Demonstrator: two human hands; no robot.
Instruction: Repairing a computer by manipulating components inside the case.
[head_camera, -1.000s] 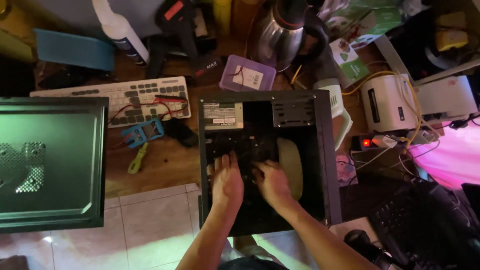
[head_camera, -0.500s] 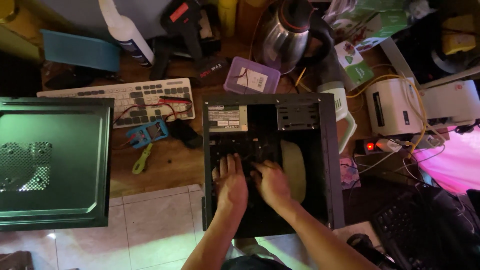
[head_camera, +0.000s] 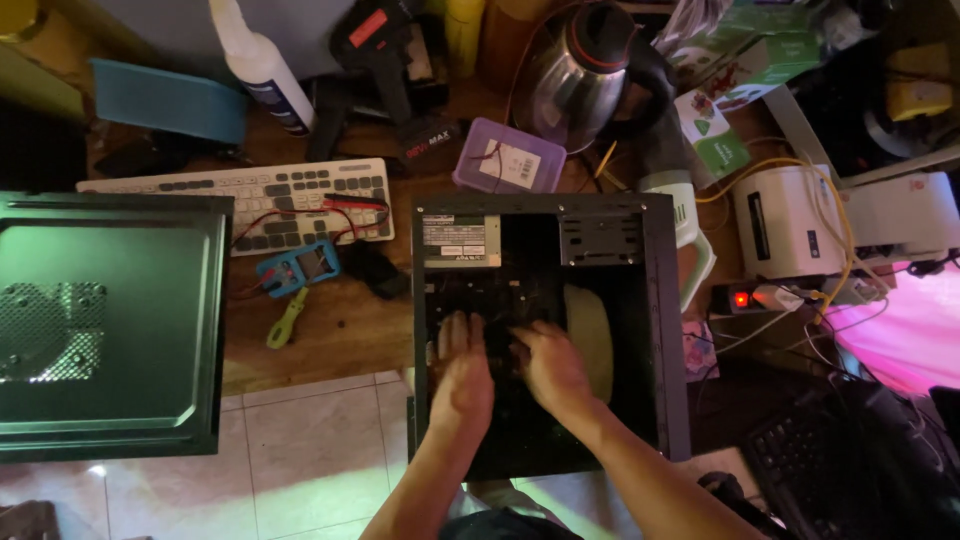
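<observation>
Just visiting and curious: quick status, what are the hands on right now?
Left hand and right hand both flat inside open computer case. Holding nothing visible. Pale rounded part beside right hand.

Both hands (head_camera: 505, 365) flat inside open computer case (head_camera: 668, 330) (interior dark).

One open computer case (head_camera: 655, 330); two hands inside it, left hand (head_camera: 462, 372) and right hand (head_camera: 550, 365); one detached side panel (head_camera: 110, 320); two keyboards, one white (head_camera: 240, 205), one black (head_camera: 850, 470); one kettle (head_camera: 580, 75); one spray bottle (head_camera: 258, 62); one purple box (head_camera: 508, 158).
</observation>
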